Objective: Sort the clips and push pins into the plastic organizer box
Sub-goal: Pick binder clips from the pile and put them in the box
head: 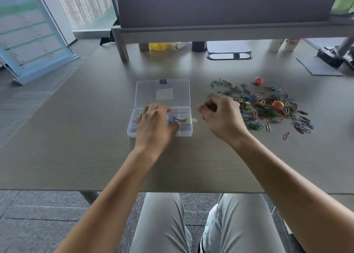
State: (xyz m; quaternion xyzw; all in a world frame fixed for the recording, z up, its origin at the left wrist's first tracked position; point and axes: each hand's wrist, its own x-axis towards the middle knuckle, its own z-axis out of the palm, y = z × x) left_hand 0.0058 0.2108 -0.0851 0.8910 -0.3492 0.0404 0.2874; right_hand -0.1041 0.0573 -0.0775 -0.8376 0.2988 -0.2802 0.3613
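— So, box?
— Clear organizer box open, mid-table.
— Left hand?
— Over the compartments, thumb and finger pinching a blue binder clip; yellow clip just beside.
— Right hand?
— Fingers curled, between box and clip pile; contents can't tell.

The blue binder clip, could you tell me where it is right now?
Head view, centre: the blue binder clip is inside the organizer box, at the left hand, beside a yellow clip.
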